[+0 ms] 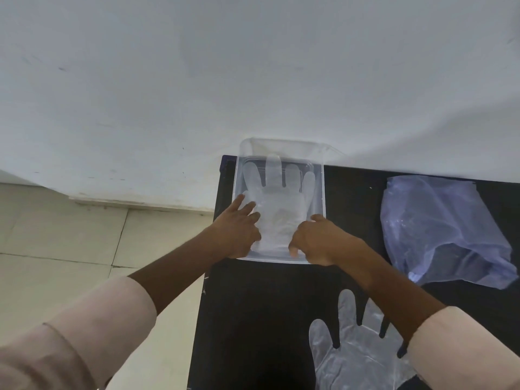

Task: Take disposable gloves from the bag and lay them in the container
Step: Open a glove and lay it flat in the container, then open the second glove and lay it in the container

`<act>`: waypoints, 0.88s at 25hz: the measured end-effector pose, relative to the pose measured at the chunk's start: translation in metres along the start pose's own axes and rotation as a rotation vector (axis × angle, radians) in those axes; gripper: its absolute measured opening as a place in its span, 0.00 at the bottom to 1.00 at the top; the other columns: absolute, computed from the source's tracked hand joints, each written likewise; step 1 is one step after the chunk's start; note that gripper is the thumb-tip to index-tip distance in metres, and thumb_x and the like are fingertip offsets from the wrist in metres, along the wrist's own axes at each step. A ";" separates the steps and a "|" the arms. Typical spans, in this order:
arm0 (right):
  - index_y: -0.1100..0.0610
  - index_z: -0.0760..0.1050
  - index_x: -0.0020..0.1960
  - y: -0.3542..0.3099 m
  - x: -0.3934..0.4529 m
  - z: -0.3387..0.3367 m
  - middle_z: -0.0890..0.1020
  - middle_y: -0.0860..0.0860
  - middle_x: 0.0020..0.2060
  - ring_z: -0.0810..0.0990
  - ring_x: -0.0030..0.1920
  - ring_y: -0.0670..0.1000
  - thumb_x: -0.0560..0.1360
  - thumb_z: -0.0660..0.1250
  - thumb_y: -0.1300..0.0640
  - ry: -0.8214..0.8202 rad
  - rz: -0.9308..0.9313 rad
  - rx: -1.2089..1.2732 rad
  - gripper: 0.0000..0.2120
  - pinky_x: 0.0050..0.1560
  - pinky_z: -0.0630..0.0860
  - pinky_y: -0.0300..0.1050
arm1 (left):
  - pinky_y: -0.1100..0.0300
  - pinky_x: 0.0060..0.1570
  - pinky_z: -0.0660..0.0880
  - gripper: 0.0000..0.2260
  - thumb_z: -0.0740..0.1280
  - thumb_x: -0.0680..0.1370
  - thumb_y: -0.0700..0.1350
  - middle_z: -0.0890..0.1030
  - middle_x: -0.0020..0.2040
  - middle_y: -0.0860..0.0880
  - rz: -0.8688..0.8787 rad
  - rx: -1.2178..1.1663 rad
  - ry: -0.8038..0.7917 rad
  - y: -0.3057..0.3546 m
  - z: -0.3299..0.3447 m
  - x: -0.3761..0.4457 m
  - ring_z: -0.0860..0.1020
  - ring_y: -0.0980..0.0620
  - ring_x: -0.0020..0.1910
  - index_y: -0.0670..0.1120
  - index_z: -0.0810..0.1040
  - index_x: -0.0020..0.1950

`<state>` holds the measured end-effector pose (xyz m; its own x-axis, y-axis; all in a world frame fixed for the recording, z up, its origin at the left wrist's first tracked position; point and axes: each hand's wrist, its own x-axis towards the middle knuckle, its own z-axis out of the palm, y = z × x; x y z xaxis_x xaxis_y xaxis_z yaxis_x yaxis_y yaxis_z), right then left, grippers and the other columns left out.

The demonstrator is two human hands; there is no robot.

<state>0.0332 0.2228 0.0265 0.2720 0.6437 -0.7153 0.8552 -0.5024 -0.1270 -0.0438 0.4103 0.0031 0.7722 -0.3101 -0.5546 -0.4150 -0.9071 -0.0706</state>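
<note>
Two hands are working at the clear container (323, 190), which is sitting at the far left of the black counter (253, 319), against the white wall (197, 80). Left hand (237, 228) is lying over the container's left rim, fingers spread apart and flat, tips touching the glove (277, 204) inside. Right hand (315, 240) is curled over the near right corner, fingers bent down onto the glove's cuff area; whether it is pinching the film or only pressing it is hard to tell. That glove is lying flat in the container, fingers pointing toward the wall. Second glove (354, 353) is lying flat on the counter near the bottom edge, partly under the right forearm, well apart from the container. Bluish plastic bag (439, 229) is lying crumpled on the counter to the right of the container, not touching it. Both sleeves are pale pink. Tiled floor (56, 235) is showing left of the counter.
</note>
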 end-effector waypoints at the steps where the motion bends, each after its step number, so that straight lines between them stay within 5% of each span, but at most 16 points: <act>1: 0.50 0.75 0.63 0.001 0.000 0.000 0.77 0.54 0.64 0.71 0.67 0.57 0.75 0.68 0.63 -0.008 -0.011 0.020 0.18 0.76 0.50 0.58 | 0.38 0.72 0.36 0.19 0.64 0.78 0.56 0.64 0.77 0.46 0.003 0.014 -0.003 -0.001 0.001 0.000 0.54 0.41 0.78 0.57 0.74 0.69; 5: 0.50 0.67 0.68 0.001 0.000 0.001 0.79 0.55 0.58 0.75 0.60 0.59 0.74 0.70 0.60 0.090 -0.009 0.085 0.25 0.70 0.66 0.58 | 0.38 0.72 0.36 0.19 0.64 0.78 0.57 0.64 0.77 0.46 -0.002 0.032 0.001 -0.002 0.005 0.002 0.54 0.40 0.78 0.57 0.74 0.69; 7: 0.50 0.60 0.71 0.000 0.001 0.004 0.79 0.57 0.56 0.75 0.60 0.61 0.75 0.68 0.58 0.063 0.027 0.079 0.29 0.70 0.66 0.59 | 0.37 0.72 0.36 0.19 0.63 0.78 0.58 0.66 0.76 0.46 -0.001 0.045 0.006 -0.002 0.008 0.004 0.55 0.40 0.78 0.56 0.75 0.68; 11: 0.51 0.71 0.68 0.001 0.004 0.005 0.77 0.54 0.63 0.71 0.66 0.58 0.77 0.65 0.57 -0.029 -0.034 -0.182 0.20 0.74 0.53 0.59 | 0.36 0.73 0.39 0.21 0.63 0.78 0.58 0.69 0.75 0.45 -0.002 0.064 -0.007 -0.002 0.008 0.005 0.58 0.40 0.77 0.53 0.73 0.70; 14: 0.53 0.72 0.67 -0.002 0.002 0.002 0.78 0.54 0.62 0.74 0.62 0.57 0.77 0.64 0.60 0.094 -0.037 -0.099 0.18 0.71 0.62 0.56 | 0.39 0.75 0.43 0.23 0.62 0.79 0.57 0.70 0.74 0.46 0.000 -0.003 -0.022 -0.003 -0.002 0.003 0.61 0.42 0.76 0.51 0.71 0.72; 19: 0.53 0.72 0.65 0.002 -0.021 -0.007 0.79 0.52 0.63 0.78 0.60 0.53 0.78 0.65 0.58 0.552 0.012 0.653 0.16 0.65 0.73 0.49 | 0.52 0.64 0.71 0.13 0.66 0.79 0.45 0.81 0.61 0.48 -0.105 -0.985 0.389 -0.001 -0.037 0.000 0.77 0.48 0.60 0.47 0.78 0.63; 22: 0.53 0.72 0.62 0.006 -0.036 -0.011 0.80 0.50 0.57 0.79 0.54 0.48 0.76 0.68 0.57 0.751 0.088 1.070 0.15 0.54 0.77 0.40 | 0.56 0.55 0.76 0.06 0.67 0.79 0.43 0.83 0.52 0.48 -0.304 -1.505 0.547 0.011 -0.060 -0.001 0.81 0.49 0.51 0.48 0.80 0.54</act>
<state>0.0339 0.2029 0.0587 0.7839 0.5732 -0.2386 0.1447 -0.5424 -0.8276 -0.0204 0.3837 0.0532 0.9387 0.1612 -0.3048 0.3403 -0.2922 0.8938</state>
